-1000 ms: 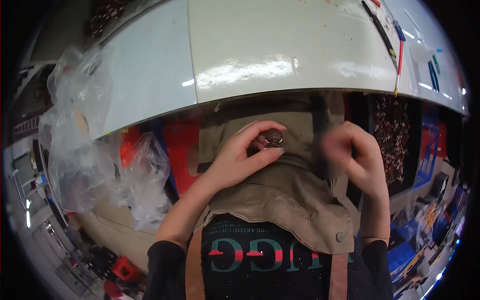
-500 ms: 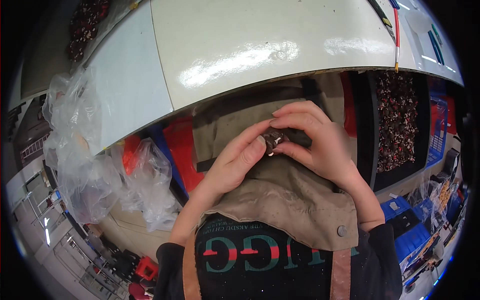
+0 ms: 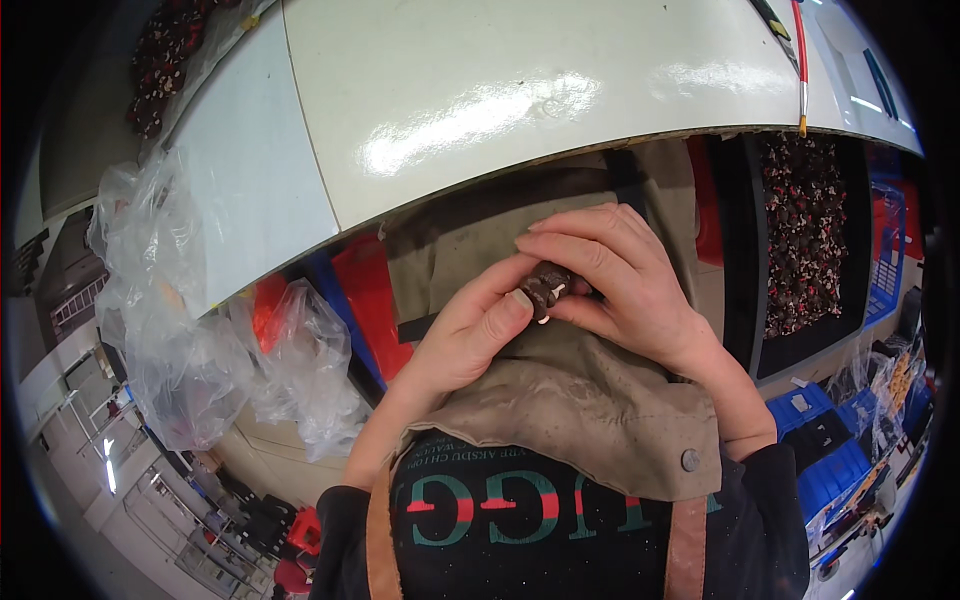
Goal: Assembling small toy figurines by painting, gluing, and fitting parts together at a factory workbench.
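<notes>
Between my two hands, over my brown apron (image 3: 600, 390), is a small dark brown lumpy figure (image 3: 545, 290) with white spots. My left hand (image 3: 475, 322) pinches it from the left, thumb pressed on its near side. From the right, my right hand (image 3: 625, 280) curls around it, fingers arched over the top and thumb beneath. The fingers cover part of the figure, so its full shape does not show.
Ahead lies a glossy white table (image 3: 450, 80). Right stands a black tray (image 3: 855, 230) of many small dark pieces with red and white bits. A red-handled paintbrush (image 3: 802, 70) lies at the table's right. Clear plastic bags (image 3: 170, 330) hang left; blue crates (image 3: 820, 440) stand lower right.
My right-hand fingers have shifted left and further over the small dark figure, which has turned slightly between the hands. The view has shifted a little.
</notes>
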A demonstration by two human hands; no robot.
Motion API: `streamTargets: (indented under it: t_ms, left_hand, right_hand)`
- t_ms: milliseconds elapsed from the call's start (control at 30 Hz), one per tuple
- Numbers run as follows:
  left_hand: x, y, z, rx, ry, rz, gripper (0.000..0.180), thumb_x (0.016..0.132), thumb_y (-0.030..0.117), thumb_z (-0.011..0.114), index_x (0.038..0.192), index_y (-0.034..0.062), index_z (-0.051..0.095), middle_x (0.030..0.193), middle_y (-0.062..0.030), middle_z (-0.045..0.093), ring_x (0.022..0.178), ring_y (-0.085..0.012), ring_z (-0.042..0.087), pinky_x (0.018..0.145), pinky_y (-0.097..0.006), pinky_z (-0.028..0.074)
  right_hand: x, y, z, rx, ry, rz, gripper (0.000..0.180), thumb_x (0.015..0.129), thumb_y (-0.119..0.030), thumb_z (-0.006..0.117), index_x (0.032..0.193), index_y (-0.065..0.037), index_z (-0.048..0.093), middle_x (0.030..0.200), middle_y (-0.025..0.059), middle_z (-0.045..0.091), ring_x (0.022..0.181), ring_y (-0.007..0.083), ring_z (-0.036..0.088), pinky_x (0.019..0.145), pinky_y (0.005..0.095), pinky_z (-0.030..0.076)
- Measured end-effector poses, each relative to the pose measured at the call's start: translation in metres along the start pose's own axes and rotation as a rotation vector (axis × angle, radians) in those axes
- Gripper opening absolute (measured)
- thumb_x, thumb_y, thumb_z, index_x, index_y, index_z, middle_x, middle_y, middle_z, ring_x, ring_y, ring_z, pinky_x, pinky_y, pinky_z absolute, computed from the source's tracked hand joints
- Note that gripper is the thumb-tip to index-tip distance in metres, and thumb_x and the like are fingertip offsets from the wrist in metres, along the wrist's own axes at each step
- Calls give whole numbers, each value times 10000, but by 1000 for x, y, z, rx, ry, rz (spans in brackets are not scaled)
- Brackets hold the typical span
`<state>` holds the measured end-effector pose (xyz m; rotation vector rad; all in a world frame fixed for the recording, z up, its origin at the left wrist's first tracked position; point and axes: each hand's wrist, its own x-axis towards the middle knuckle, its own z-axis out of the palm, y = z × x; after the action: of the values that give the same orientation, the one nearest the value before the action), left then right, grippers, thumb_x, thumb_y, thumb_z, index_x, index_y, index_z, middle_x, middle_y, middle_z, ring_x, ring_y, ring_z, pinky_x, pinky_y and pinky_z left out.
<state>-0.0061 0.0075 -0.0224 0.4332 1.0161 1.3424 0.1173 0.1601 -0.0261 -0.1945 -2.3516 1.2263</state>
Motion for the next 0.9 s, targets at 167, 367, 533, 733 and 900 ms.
streamTargets:
  t_ms: [167,367,533,733,900]
  left_hand:
    - [-7,0,-3,26,-22,8,565,947,388,484,1301,-44,395,1130,-63,505,1020,-124,465,888,-255,374]
    - [-8,-5,-3,56,10,22,563,947,427,470,1266,-35,429,1089,-44,509,988,-113,457,879,-240,364]
    - [-1,-3,2,55,64,-37,656,903,496,498,1273,-39,420,1161,-73,500,1079,-147,450,941,-287,342]
    - [7,-5,4,-79,17,32,504,960,340,458,1301,-29,410,1199,-71,503,1117,-149,463,968,-285,347]
    - [13,17,19,-48,80,-75,436,919,185,469,1292,-33,412,1206,-112,509,1107,-192,492,982,-317,358]
  right_hand:
    - [-1,-1,5,6,0,-37,507,583,-98,758,1070,-75,618,1041,66,589,895,250,571,746,345,445]
    - [0,-3,7,-13,11,-99,451,626,-168,740,1041,-49,610,1016,74,600,883,256,572,741,352,446]
    - [3,6,3,-37,3,-141,440,636,-208,731,1025,-44,607,998,79,605,891,261,571,752,360,445]
    - [9,-1,-6,-57,2,-85,392,618,-161,745,976,-82,609,945,53,621,878,250,582,737,364,436]
    - [3,-10,-38,-54,-27,43,428,714,-257,730,1059,-58,573,1049,80,593,998,259,559,809,366,431]
